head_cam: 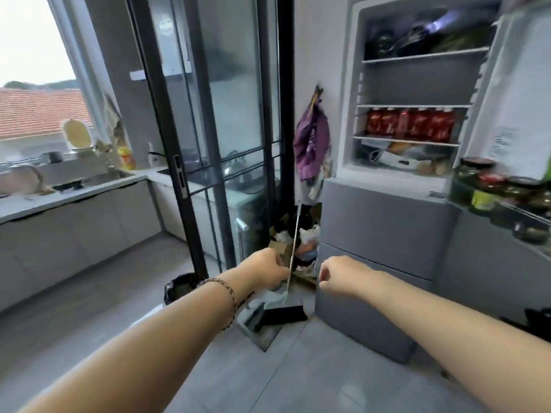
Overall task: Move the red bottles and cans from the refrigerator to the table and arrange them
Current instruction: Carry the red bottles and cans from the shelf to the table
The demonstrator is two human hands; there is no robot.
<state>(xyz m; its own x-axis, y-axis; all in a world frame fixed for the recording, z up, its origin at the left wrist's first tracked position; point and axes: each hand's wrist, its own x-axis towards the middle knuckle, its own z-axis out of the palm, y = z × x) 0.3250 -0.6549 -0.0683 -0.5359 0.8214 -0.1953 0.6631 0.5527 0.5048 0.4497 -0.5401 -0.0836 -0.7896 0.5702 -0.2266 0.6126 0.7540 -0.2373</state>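
Well, the left hand and right hand hang loosely curled, empty, yet the red cans sit so tightly packed that a hasty grab might topple neighbours.

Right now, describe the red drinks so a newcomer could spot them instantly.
Find the open refrigerator on the right. In its upper compartment, look at the lowest shelf, just above the clear drawer. The red drinks stand there in one tight row, the only red band in that compartment.
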